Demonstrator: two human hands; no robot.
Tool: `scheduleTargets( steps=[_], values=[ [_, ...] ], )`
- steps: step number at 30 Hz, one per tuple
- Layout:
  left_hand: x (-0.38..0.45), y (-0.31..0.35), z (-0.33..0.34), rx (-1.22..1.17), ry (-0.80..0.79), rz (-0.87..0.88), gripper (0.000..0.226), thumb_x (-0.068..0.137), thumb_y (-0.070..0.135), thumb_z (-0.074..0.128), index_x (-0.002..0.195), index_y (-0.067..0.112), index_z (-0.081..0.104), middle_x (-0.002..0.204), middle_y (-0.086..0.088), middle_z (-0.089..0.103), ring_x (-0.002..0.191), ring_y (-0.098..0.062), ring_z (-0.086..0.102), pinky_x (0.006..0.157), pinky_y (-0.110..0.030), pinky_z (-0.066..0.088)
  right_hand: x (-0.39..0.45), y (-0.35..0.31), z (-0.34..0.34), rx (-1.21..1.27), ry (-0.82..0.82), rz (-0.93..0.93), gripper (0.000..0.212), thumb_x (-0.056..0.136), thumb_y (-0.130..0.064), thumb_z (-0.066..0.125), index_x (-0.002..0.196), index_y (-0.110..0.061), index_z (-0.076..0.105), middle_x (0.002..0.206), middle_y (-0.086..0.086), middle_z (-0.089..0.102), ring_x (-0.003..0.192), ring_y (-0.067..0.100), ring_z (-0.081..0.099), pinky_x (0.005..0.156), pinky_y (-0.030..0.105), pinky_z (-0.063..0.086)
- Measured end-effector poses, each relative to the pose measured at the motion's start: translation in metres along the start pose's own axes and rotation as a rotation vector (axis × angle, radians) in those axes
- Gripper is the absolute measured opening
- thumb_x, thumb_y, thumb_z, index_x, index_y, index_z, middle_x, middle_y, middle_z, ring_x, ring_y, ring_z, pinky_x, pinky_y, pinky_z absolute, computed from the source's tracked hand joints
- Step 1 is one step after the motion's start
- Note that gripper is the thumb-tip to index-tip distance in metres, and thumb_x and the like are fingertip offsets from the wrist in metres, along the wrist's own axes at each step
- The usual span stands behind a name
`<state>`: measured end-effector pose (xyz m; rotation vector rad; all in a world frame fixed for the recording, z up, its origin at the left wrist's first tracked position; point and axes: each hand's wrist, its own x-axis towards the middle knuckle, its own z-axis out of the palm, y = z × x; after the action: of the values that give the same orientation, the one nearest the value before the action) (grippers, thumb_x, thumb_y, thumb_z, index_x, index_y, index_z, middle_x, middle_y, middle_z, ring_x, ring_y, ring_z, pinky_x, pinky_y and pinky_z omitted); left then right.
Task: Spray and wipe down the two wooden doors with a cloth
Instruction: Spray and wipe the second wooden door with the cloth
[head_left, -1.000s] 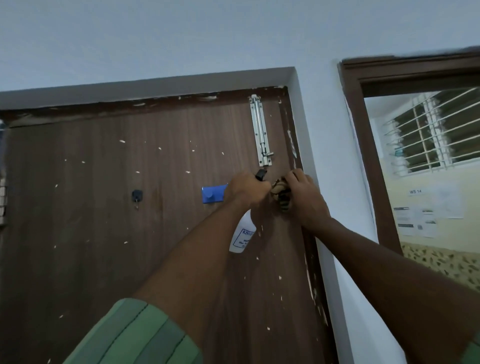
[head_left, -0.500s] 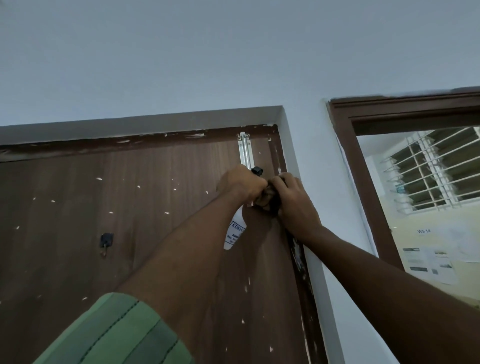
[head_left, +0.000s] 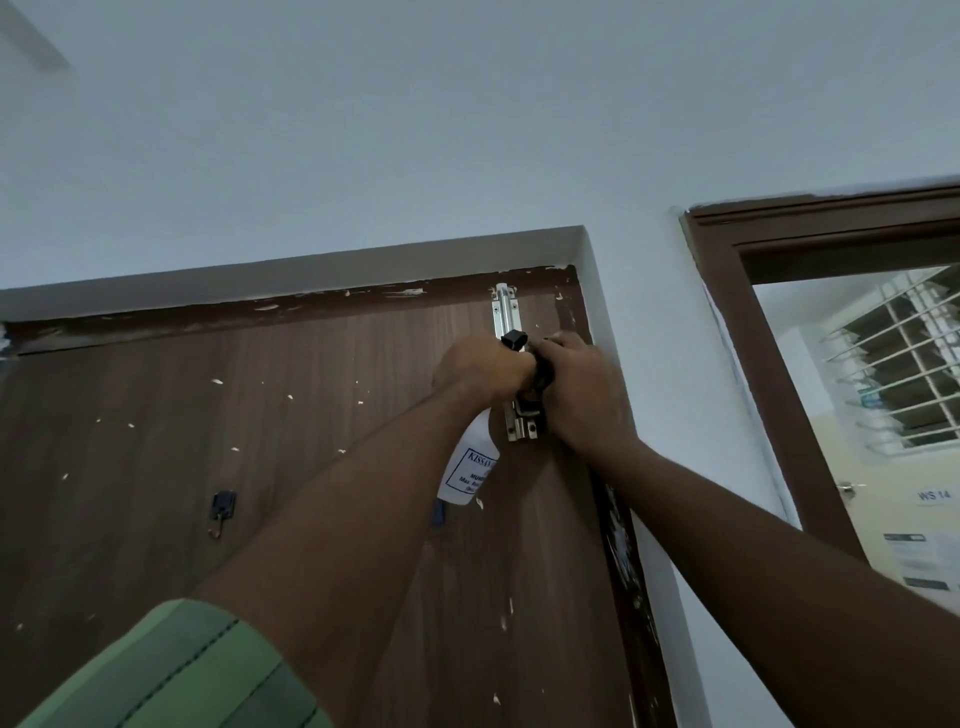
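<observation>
cloth (head_left: 543, 371): mostly hidden | spray bottle (head_left: 467, 470): neck under left hand (head_left: 485, 371)

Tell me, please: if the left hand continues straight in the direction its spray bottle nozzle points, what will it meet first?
Probably the silver latch bolt on the wooden door: the left hand holds the spray bottle just before it. Depth is unclear.

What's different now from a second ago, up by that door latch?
Both hands climbed the wooden door to the metal latch bolt. The left hand still grips the spray bottle; the right hand still clutches the dark cloth.
</observation>
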<state>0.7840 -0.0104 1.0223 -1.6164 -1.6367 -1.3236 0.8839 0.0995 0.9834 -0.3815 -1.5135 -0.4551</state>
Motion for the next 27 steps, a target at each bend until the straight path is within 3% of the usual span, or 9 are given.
scheduleTargets(
  steps=[3, 5, 10, 15, 19, 21, 23, 25, 27],
  values=[
    [0.003, -0.005, 0.000, -0.064, 0.024, 0.013, 0.025, 0.090, 0.032, 0.062, 0.085, 0.011, 0.074, 0.080, -0.011, 0.078, 0.072, -0.026, 0.076, 0.075, -0.042, 0.064, -0.021, -0.003, 0.015, 0.151, -0.024, 0.064, 0.046, 0.093, -0.019, 0.051, 0.138, -0.013, 0.058, 0.147, 0.014, 0.049, 0.137, 0.035, 0.044, 0.113, 0.044, 0.038],
    [0.004, -0.007, -0.001, -0.063, 0.020, 0.025, 0.025, 0.092, 0.030, 0.061, 0.086, 0.009, 0.074, 0.078, -0.012, 0.078, 0.065, -0.024, 0.072, 0.076, -0.043, 0.064, -0.026, 0.003, 0.021, 0.160, -0.035, 0.039, 0.044, 0.093, -0.019, 0.055, 0.137, -0.016, 0.056, 0.149, 0.011, 0.046, 0.141, 0.033, 0.040, 0.117, 0.046, 0.038],
    [0.018, -0.019, -0.008, -0.017, 0.026, 0.031, 0.028, 0.095, 0.030, 0.059, 0.083, 0.009, 0.074, 0.071, -0.007, 0.076, 0.056, -0.018, 0.069, 0.066, -0.037, 0.060, 0.037, 0.010, 0.017, 0.061, -0.071, -0.098, 0.044, 0.075, 0.006, 0.068, 0.114, -0.012, 0.062, 0.118, 0.006, 0.061, 0.112, 0.029, 0.056, 0.089, 0.040, 0.049],
    [0.024, -0.029, -0.011, -0.020, 0.046, 0.040, 0.027, 0.099, 0.027, 0.058, 0.086, 0.009, 0.074, 0.067, -0.003, 0.074, 0.050, -0.013, 0.064, 0.061, -0.027, 0.053, 0.071, 0.011, 0.009, 0.219, -0.085, -0.033, 0.048, 0.074, 0.014, 0.061, 0.113, -0.015, 0.063, 0.107, -0.001, 0.065, 0.099, 0.022, 0.059, 0.085, 0.044, 0.053],
    [0.025, -0.032, -0.011, -0.027, 0.040, 0.047, 0.029, 0.099, 0.028, 0.059, 0.083, 0.008, 0.073, 0.063, 0.000, 0.072, 0.047, -0.010, 0.064, 0.059, -0.025, 0.051, 0.021, 0.025, 0.005, 0.240, -0.050, -0.048, 0.054, 0.078, 0.008, 0.071, 0.125, -0.018, 0.070, 0.121, 0.001, 0.072, 0.108, 0.017, 0.064, 0.094, 0.030, 0.053],
    [0.027, -0.031, -0.009, 0.014, 0.026, 0.058, 0.030, 0.099, 0.029, 0.058, 0.082, 0.010, 0.074, 0.063, 0.002, 0.072, 0.042, -0.005, 0.061, 0.054, -0.021, 0.046, 0.030, 0.028, -0.003, 0.181, -0.102, -0.087, 0.051, 0.071, -0.003, 0.085, 0.118, -0.018, 0.071, 0.111, 0.000, 0.073, 0.099, 0.019, 0.067, 0.084, 0.031, 0.054],
    [0.027, -0.028, -0.008, 0.014, 0.031, 0.068, 0.030, 0.099, 0.030, 0.057, 0.082, 0.011, 0.073, 0.065, 0.001, 0.072, 0.040, -0.002, 0.059, 0.053, -0.021, 0.045, 0.047, 0.022, -0.007, 0.040, -0.155, -0.122, 0.047, 0.066, -0.006, 0.087, 0.108, -0.016, 0.067, 0.096, -0.004, 0.068, 0.089, 0.023, 0.066, 0.071, 0.030, 0.045],
    [0.028, -0.027, -0.008, -0.011, 0.041, 0.074, 0.028, 0.099, 0.029, 0.058, 0.082, 0.013, 0.072, 0.066, 0.000, 0.072, 0.041, -0.003, 0.060, 0.053, -0.022, 0.046, 0.056, 0.011, -0.004, -0.017, -0.174, -0.137, 0.056, 0.063, -0.002, 0.085, 0.113, -0.016, 0.064, 0.100, -0.004, 0.063, 0.095, 0.023, 0.061, 0.074, 0.029, 0.041],
    [0.025, -0.026, -0.006, -0.035, 0.019, 0.072, 0.026, 0.100, 0.029, 0.059, 0.082, 0.015, 0.071, 0.066, 0.001, 0.071, 0.043, -0.004, 0.061, 0.054, -0.023, 0.048, 0.058, 0.011, 0.001, -0.088, -0.176, -0.172, 0.070, 0.064, -0.004, 0.087, 0.128, -0.016, 0.060, 0.122, 0.003, 0.062, 0.113, 0.026, 0.054, 0.087, 0.036, 0.047]
  ],
)
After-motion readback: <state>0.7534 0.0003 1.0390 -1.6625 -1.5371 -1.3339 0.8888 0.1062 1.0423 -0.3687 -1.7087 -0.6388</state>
